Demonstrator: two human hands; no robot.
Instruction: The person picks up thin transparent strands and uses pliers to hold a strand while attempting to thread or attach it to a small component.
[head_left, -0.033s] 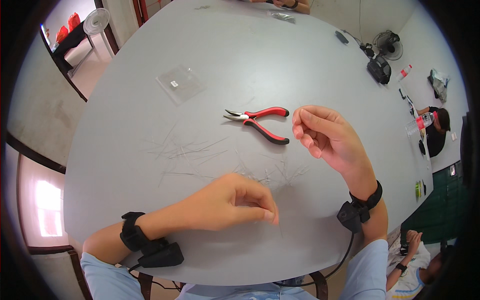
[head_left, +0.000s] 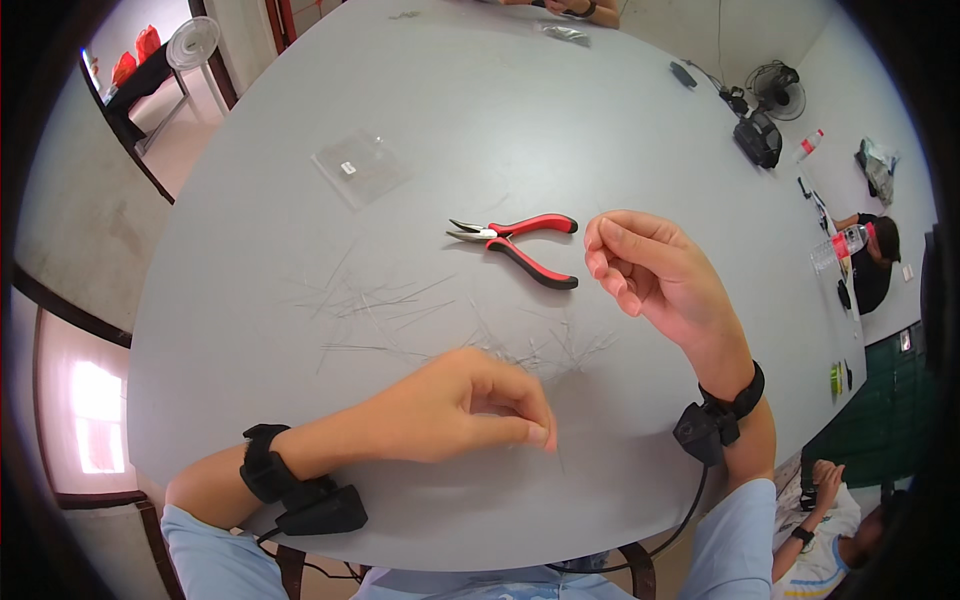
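Note:
My left hand (head_left: 465,405) is low over the near middle of the table, thumb and forefinger pinched together. A thin wire (head_left: 561,463) shows faintly below its fingertips. My right hand (head_left: 655,275) is raised to the right, its fingers curled and the thumb pressed to the forefinger; whatever may be in that pinch is too small to make out. Just left of it lie red-and-black bent-nose pliers (head_left: 515,245), jaws slightly apart and pointing left. Thin metal wire pieces (head_left: 375,300) are scattered beyond my left hand, with a denser cluster (head_left: 540,350) by its knuckles.
A clear plastic bag (head_left: 360,170) lies beyond the wires on the grey table (head_left: 480,110). Another small bag (head_left: 565,35) is near a person's hands (head_left: 580,8) at the far edge. A black pouch (head_left: 758,138) and bottles are to the right. Other people sit there too.

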